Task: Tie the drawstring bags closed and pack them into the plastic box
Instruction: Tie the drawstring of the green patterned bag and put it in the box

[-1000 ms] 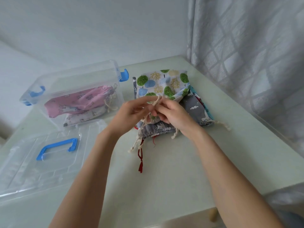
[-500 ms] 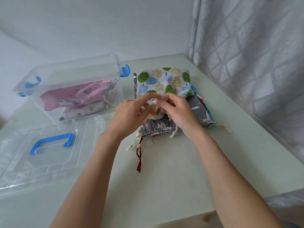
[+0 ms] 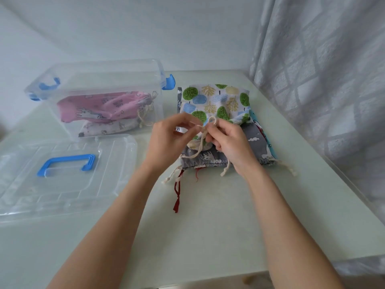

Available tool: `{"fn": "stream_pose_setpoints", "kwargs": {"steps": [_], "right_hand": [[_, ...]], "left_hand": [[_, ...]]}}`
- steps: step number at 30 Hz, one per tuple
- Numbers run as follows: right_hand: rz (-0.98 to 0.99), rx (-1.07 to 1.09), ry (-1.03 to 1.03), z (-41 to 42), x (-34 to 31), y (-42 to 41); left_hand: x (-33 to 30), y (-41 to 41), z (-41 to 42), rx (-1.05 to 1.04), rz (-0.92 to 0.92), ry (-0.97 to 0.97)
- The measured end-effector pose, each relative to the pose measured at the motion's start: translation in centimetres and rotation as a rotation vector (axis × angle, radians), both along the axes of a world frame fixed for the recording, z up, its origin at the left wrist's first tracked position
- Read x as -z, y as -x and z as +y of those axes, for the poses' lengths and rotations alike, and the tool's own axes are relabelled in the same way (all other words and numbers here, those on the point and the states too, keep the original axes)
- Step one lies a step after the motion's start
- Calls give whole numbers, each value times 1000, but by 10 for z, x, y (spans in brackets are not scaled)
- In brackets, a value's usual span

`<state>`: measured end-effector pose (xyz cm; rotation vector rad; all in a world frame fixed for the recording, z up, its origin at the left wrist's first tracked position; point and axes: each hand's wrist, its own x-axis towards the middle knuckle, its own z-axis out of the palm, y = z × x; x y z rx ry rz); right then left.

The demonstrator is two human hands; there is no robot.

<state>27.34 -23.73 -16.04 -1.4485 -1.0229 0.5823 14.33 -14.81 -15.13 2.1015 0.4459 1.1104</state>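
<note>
Far left, flat on pale green table (image 3: 218, 226): clear plastic lid (image 3: 62, 184) with blue handle (image 3: 66, 164), topside up. Just behind it, clear plastic box (image 3: 100, 80) with blue latches, open at top. Inside: pink drawstring bag with unicorn print (image 3: 100, 109) lying on top of white printed drawstring bag (image 3: 108, 128), both with cream cords knotted at right end, mouths gathered.

Centre: left hand (image 3: 168, 140) raised over bag pile, thumb and forefinger pinching cream drawstring cord (image 3: 201, 142), other fingers loosely curled. Right hand (image 3: 231, 142) just beside it, fingertips nearly touching left, fingers curled and pinching same cord where small loop stands up between both hands. Cord trails down from loop toward near edge of pile.

Beneath hands, right of box: pile of flat drawstring bags. On top, white cloth bag with green, blue and yellow tree print (image 3: 216, 99), mouth end bunched toward hands. Under it, grey bag with white animal and cloud print (image 3: 256, 142), gathered mouth facing near side, cream cord ends lying loose on table. Dark red cord (image 3: 177, 195) trailing out from under pile toward viewer. Blue fabric edge visible at pile's right side.

Far right: grey lattice-pattern curtain (image 3: 323, 80) hanging along table edge.
</note>
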Motion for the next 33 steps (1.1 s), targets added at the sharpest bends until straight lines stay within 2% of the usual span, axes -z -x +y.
{"fn": "stream_pose_setpoints", "kwargs": {"steps": [3, 6, 8, 10, 12, 19, 22, 25, 30, 33], "right_hand": [[11, 3, -4, -1, -3, 1], [41, 34, -18, -4, -6, 0], [75, 26, -32, -6, -9, 0], [80, -12, -35, -8, -11, 0], [85, -47, -31, -9, -12, 0], [165, -161, -12, -18, -20, -9], [20, -283, 14, -22, -34, -21], [-128, -281, -5, -24, -46, -27], [-359, -33, -120, -20, -34, -34], [-663, 143, -158, -17, -22, -34]], "left_hand": [[3, -4, -3, 94, -96, 357], [6, -6, -5, 178, -86, 475], [7, -7, -4, 171, 10, 416], [8, -9, -1, 130, 89, 274], [10, -9, 1, 104, 87, 184], [14, -16, -2, 31, 78, 96], [11, -16, 0, 90, 48, 83], [7, -18, 0, 249, -5, 137], [5, -23, -5, 302, 33, 254], [7, -26, -6, 215, 110, 244]]}}
